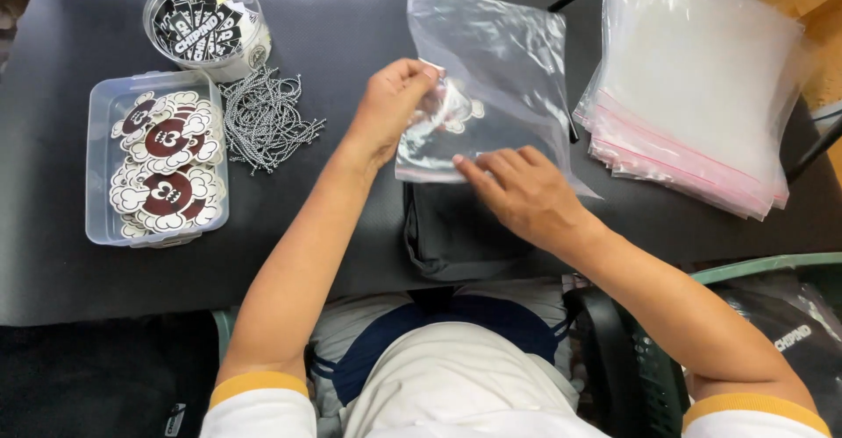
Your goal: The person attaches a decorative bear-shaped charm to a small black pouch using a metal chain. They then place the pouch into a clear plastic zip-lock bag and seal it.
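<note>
Clear plastic is catching the light where a zip bag (491,78) is lying slanted on the dark desk (351,227), its mouth turned toward the person. The left hand (390,105) is pinching, with thumb and fingers (427,73) closed, a pale cloud-shaped sticker (447,113) that is sitting partly inside the bag's mouth, showing through the film. The right hand (522,194) is lying flat, its fingers stretched out and nearly straight, pressing the bag's lower edge against the desk and gripping nothing. Just below the bag a folded dark cloth (452,232) is resting, touching the bag's near edge. Well to the left, a clear rectangular tray (96,166) is holding more cloud stickers with dark red middles; beside it a heap of silver ball chains (267,118) is sprawling, and behind that a round clear tub (254,48) is holding black and white labels. On the right a stack of empty zip bags (693,96) with pink seal strips is lying well apart from the hands. Judging by the pose, the step in hand is slipping the sticker into the bag; the next move is likely calling for pushing it deeper while the flat hand is keeping the mouth steady, then letting the pinch go without dragging the sticker back out
</note>
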